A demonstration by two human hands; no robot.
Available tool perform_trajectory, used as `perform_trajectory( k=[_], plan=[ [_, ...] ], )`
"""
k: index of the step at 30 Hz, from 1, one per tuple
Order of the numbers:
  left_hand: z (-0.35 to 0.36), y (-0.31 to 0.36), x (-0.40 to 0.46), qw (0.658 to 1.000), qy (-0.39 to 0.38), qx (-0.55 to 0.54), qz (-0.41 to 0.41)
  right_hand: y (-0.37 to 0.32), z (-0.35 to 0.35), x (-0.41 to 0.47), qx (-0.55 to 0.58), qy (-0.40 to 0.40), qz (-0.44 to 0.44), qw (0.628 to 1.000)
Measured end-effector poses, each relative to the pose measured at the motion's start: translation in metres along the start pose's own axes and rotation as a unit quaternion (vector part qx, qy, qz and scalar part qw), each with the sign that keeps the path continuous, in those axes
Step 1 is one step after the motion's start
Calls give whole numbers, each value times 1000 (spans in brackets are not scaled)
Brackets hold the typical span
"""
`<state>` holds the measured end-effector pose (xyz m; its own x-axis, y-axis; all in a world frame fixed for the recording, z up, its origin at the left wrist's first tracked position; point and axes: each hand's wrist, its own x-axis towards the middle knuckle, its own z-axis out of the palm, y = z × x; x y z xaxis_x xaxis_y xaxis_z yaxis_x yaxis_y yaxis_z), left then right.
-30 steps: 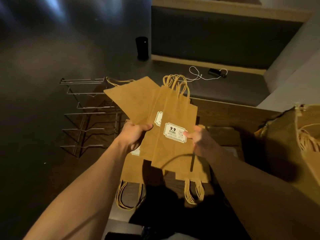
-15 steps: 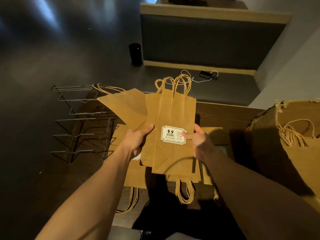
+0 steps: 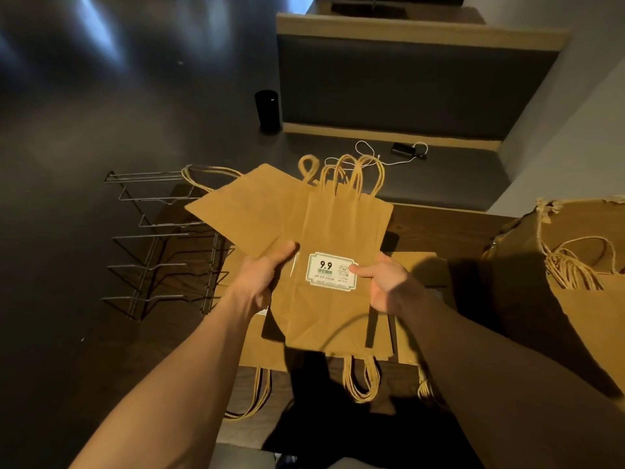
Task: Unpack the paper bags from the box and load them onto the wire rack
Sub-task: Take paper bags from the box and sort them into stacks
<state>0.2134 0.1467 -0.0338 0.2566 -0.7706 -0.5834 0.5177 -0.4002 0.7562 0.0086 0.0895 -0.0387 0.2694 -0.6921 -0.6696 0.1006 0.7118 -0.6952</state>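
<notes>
I see a brown wooden table (image 3: 439,228) on a dark glossy floor (image 3: 84,113), with a grey padded bench (image 3: 406,89) beyond. An empty silver wire rack (image 3: 159,245) stands left, an open cardboard box (image 3: 527,265) right. My left hand (image 3: 262,277) and right hand (image 3: 389,286) both grasp fanned flat brown paper bags (image 3: 334,231) with twisted handles above the table.

A fanned stack of flat brown paper bags (image 3: 338,231) with twisted-cord handles is held above a wooden table (image 3: 449,225) — the left hand (image 3: 262,277) grips its left edge, the right hand (image 3: 389,282) its right, thumb on the white "9.9" label (image 3: 329,269). Left of the bags stands an empty tiered silver wire rack (image 3: 159,245). Right of them sits an open brown cardboard box (image 3: 581,282) holding more handled bags — further bags lie flat on the table beneath.
</notes>
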Motion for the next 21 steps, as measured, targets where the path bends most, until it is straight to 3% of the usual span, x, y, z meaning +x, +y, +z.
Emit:
perform_trajectory(
  k=[3, 7, 13, 21],
  plan=[
    [-1, 5, 4, 999, -6, -38, -9, -1, -2, 2, -44, -1, 1, 999],
    [4, 12, 6, 997, 56, -12, 47, 5, 2, 0, -36, -6, -12, 999],
    [2, 16, 5, 994, 61, -48, 73, -4, 1, 0, 30, 77, -76, 994],
    [-8, 15, 12, 993, 72, -11, 91, -20, -18, -20, -81, 106, -80, 988]
  ],
)
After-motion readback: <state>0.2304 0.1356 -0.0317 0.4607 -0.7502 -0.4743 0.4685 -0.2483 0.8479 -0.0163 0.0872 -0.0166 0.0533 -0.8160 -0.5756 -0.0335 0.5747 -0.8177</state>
